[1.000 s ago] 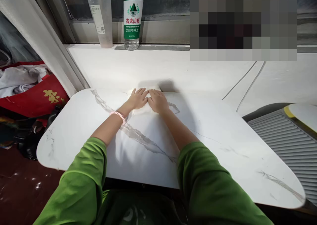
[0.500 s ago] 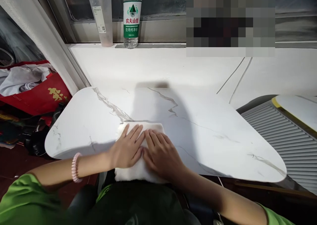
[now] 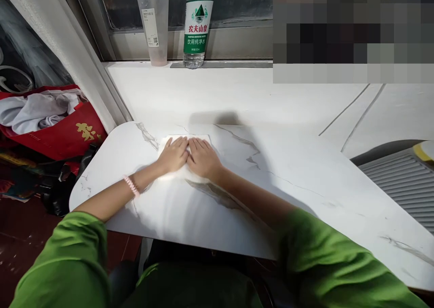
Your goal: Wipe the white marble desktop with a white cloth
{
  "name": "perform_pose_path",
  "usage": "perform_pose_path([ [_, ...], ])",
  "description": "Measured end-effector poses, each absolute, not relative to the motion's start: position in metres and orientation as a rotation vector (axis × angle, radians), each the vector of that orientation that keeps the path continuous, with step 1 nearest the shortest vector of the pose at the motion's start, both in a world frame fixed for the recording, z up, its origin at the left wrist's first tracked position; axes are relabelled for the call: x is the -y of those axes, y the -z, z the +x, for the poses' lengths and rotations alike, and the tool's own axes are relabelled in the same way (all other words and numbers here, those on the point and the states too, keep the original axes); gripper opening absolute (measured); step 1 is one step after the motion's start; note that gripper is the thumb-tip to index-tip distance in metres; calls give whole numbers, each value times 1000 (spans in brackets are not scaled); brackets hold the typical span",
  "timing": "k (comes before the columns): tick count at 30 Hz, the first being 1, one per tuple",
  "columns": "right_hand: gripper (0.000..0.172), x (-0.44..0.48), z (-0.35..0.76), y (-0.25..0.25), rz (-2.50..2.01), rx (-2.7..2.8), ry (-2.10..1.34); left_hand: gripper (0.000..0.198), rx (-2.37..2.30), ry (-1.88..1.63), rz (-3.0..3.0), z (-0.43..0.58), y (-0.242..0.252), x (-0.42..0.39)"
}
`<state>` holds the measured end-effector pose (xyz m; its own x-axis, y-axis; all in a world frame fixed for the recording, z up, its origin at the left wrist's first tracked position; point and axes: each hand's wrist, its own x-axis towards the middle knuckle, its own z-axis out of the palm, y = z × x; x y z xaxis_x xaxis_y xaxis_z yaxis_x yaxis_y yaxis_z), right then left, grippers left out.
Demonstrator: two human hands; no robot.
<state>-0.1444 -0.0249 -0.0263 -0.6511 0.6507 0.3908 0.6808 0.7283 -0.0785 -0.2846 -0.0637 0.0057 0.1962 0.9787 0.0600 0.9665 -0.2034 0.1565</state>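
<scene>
Both hands press flat on a white cloth (image 3: 166, 172) that lies spread on the white marble-patterned table (image 3: 162, 213). My left hand (image 3: 174, 155) rests on the cloth's left part, fingers stretched toward the wall. Beside it, thumbs close together, my right hand (image 3: 202, 158) lies flat with its fingers extended. Much of the cloth is hidden under the hands. A pink beaded bracelet (image 3: 131, 186) circles my left wrist.
On the window ledge stand a clear plastic cup (image 3: 156, 32) and a labelled water bottle (image 3: 197, 32). A red bag (image 3: 68, 136) stuffed with white fabric sits left of the table. At the right is a grey ribbed surface (image 3: 403, 181). The upper right is pixelated.
Both hands have slid the cloth forward, from the table's near edge toward the wall. My arms are stretched further out, and the view has shifted a little.
</scene>
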Motion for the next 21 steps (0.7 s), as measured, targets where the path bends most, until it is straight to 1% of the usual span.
perform_pose_path([
  [5,52,-40,-181,22,-1151,2470,66,51,-1966,-254,2329,-313,-6,-13],
  [9,52,-60,-188,24,-1156,2453,49,49,-1976,-249,2333,-320,-4,-33],
  [15,54,-52,-184,31,-1126,2454,69,48,-1998,-233,2316,-318,-1,-19],
  [21,57,9,-173,31,-1055,2510,102,48,-1963,-264,2355,-316,1,44],
])
